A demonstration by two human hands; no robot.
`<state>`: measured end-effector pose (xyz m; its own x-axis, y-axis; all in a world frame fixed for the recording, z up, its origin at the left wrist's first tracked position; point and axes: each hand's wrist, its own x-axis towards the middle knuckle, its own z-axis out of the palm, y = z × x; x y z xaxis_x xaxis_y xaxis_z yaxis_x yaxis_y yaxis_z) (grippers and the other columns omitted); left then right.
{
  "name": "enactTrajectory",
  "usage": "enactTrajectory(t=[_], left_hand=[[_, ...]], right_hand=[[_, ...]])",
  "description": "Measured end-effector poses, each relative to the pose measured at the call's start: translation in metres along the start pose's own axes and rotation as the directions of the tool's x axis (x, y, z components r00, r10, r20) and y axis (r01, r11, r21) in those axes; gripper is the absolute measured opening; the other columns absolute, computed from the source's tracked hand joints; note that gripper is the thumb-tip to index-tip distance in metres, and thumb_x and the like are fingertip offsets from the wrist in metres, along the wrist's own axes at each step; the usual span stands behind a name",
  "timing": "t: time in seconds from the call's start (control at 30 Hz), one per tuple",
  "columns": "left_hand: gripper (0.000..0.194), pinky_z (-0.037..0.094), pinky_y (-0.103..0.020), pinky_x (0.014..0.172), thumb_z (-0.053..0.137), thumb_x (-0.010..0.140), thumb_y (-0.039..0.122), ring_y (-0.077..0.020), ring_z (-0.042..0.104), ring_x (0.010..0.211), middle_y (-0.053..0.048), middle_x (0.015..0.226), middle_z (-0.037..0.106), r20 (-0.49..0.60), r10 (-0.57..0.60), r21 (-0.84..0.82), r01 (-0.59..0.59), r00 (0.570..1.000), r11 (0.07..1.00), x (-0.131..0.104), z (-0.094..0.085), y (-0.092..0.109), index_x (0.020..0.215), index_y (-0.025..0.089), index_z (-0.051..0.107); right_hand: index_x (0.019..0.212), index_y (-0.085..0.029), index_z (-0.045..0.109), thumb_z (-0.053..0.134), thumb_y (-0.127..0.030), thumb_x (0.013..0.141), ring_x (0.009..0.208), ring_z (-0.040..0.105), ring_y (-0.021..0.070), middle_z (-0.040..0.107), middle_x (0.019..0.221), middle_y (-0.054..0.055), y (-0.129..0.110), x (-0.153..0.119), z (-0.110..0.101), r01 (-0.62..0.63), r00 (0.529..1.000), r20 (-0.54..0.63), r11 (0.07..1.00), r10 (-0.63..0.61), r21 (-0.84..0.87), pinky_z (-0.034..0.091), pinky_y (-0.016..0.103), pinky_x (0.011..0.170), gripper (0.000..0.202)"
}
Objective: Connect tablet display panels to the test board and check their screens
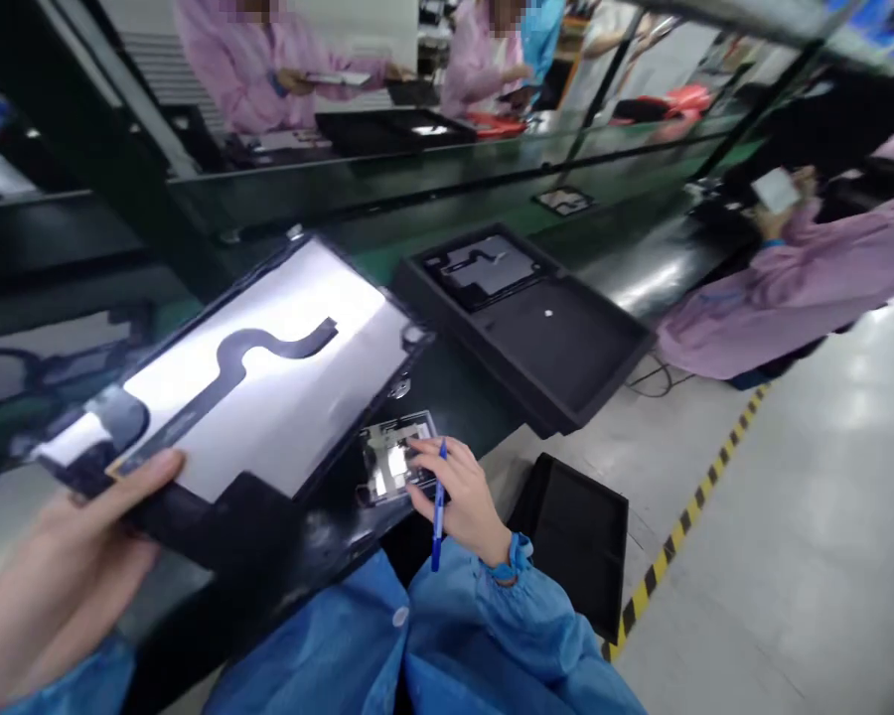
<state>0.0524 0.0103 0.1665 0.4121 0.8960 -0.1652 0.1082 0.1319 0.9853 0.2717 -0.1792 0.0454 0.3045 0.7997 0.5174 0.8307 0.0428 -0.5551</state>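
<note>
My left hand (96,546) grips the lower left corner of a large flat panel (305,387), its thumb on top. The panel has a silvery face, a dark frame and a curved dark strip, and it is held tilted above the bench. My right hand (458,492) holds a blue pen (438,511) between its fingers, the pen pointing toward my lap. Its fingertips are over a small clear-cased part (394,457) with shiny pieces on the bench, just right of the panel's lower edge. Whether they touch it I cannot tell.
A black foam tray (566,348) holding a similar panel (484,266) sits beyond my right hand. Another black tray (577,536) is lower right. People in pink work across the bench and at right. A striped tape line (685,516) crosses the floor.
</note>
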Motion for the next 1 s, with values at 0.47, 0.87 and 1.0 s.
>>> enactTrajectory(t=[0.47,0.87,1.0], left_hand=[[0.003,0.061,-0.039,0.091,0.074,0.081,0.025,-0.0243,0.071,0.108,-0.003,0.104,0.077,-0.026,-0.440,-0.568,0.349,0.898,0.746,-0.049,0.013,-0.116,0.081,0.023,0.072],[0.038,0.042,-0.054,0.112,0.050,0.096,0.034,-0.0313,0.056,0.130,-0.013,0.136,0.065,0.375,0.329,0.586,-0.497,0.866,0.640,0.043,-0.058,-0.106,0.127,0.021,0.067],[0.050,0.022,-0.057,0.122,0.042,0.100,0.028,-0.0304,0.028,0.151,-0.021,0.158,0.039,0.503,0.379,0.628,-0.630,0.777,0.456,0.063,-0.055,-0.133,0.146,0.011,0.046]], right_hand=[[0.122,-0.028,0.060,0.066,-0.037,0.090,0.133,0.056,0.0302,0.059,0.145,0.009,-0.001,0.013,0.010,-0.119,0.943,0.304,0.990,0.137,-0.077,0.035,0.059,0.117,0.035],[0.076,-0.023,0.053,0.056,-0.043,0.093,0.058,0.050,0.0107,0.051,0.063,-0.005,-0.075,0.058,0.064,-0.534,0.840,0.359,0.739,0.407,0.411,0.039,0.024,0.055,0.026],[0.074,-0.023,0.046,0.060,-0.043,0.091,0.050,0.042,0.0082,0.044,0.056,-0.009,-0.081,0.065,0.108,-0.561,0.801,0.469,0.737,0.371,0.376,0.033,0.022,0.051,0.030]])
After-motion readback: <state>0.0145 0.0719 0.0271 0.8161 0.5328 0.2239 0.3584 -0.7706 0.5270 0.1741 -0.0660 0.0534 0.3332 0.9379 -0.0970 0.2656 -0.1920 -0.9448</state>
